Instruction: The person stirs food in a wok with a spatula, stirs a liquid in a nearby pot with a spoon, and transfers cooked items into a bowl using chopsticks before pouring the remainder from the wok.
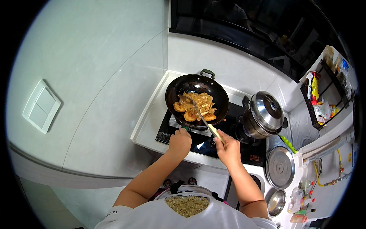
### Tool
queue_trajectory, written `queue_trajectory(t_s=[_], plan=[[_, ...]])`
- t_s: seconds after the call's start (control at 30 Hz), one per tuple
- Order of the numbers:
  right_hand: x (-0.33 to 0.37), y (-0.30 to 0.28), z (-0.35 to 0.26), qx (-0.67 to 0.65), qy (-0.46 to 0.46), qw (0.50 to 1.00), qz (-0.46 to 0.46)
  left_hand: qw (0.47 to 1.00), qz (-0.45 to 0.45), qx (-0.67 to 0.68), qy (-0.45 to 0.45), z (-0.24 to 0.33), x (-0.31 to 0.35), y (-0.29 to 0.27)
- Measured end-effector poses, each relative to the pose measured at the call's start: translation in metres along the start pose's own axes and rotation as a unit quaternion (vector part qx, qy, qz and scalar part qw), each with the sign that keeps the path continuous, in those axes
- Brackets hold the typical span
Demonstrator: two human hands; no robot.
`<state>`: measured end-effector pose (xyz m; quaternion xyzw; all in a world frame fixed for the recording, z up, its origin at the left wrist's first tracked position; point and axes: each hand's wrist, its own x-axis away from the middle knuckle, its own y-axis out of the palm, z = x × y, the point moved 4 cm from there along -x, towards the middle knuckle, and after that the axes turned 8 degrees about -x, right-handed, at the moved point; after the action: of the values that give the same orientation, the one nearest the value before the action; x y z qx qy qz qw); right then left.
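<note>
A black wok point(220, 100) sits on the black cooktop, holding a mound of pale brown sliced food point(201, 100) with several browned, rounded pieces along its near and left sides. My left hand point(180, 142) is closed at the wok's near edge, around its near handle, of which only a bit of green shows. My right hand point(227, 148) grips the cream handle of a metal spatula point(202, 117). The spatula slants up to the left over the wok's rim, its blade resting in the food. A second handle point(207, 73) stands up from the wok's far rim.
Right of the wok, a lidded steel pot point(261, 118) stands on the cooktop point(244, 152). Beyond it are a green-handled utensil point(288, 144), a round metal lid point(280, 168), a steel bowl point(276, 202) and bottles. A wall rack point(324, 95) holds packets. A dark hood point(244, 38) hangs above; a wall rises at left.
</note>
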<state>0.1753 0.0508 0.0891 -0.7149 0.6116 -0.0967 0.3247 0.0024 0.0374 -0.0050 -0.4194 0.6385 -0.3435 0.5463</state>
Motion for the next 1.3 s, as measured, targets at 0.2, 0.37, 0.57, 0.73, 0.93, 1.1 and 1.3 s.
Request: queue_trajectory(t_s=[0.2,0.37,0.57,0.73,0.93,1.1,1.3], plan=[[-0.004,-0.001,0.005,-0.015,0.009,1.0,0.007,1.0,0.0,0.007,-0.003,0.0,0.001,0.002],[-0.021,0.003,0.05,-0.195,0.159,0.968,-0.005,1.0,-0.006,0.007,0.005,0.001,0.0,-0.001],[-0.034,-0.007,0.048,-0.229,0.189,0.955,-0.011,1.0,0.0,-0.002,0.006,0.001,0.001,0.0],[-0.048,-0.014,0.046,-0.307,0.267,0.912,-0.043,1.0,-0.006,-0.014,0.008,0.001,0.0,-0.002],[-0.068,-0.011,0.056,-0.346,0.338,0.873,-0.065,1.0,-0.006,-0.014,0.005,0.002,-0.001,-0.002],[-0.074,-0.003,0.064,-0.403,0.416,0.813,-0.07,1.0,-0.006,-0.01,0.0,0.002,0.0,0.002],[-0.063,-0.018,0.063,-0.499,0.409,0.762,-0.059,1.0,0.004,-0.026,-0.002,0.002,0.002,0.002]])
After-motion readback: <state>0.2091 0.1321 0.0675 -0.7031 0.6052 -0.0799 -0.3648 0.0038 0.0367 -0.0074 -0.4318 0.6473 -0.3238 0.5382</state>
